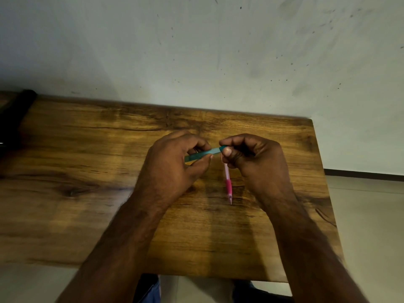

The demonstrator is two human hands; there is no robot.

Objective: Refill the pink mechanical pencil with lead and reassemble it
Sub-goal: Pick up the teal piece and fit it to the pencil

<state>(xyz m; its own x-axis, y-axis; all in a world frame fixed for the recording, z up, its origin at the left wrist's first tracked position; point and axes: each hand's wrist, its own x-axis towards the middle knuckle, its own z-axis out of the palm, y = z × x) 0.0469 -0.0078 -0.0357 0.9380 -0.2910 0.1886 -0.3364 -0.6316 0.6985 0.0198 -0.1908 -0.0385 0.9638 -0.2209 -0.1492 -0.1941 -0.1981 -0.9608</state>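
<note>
Teal translucent plastic lead case (200,154) sat pinched in our left hand (172,162), its mouth touching our right hand (253,158), probably to tip lead out. Right fingers also gripped the slim pink mechanical pencil (228,182), tip toward us, over the wooden table (87,171).

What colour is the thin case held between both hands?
Translucent teal-green lead case; the head view shows it best.

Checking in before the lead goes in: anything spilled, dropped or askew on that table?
Nothing stands out. The left hand holds the teal lead case, its end at the right hand, which also holds the pink mechanical pencil tip down. No loose parts show on the wooden table.
</note>
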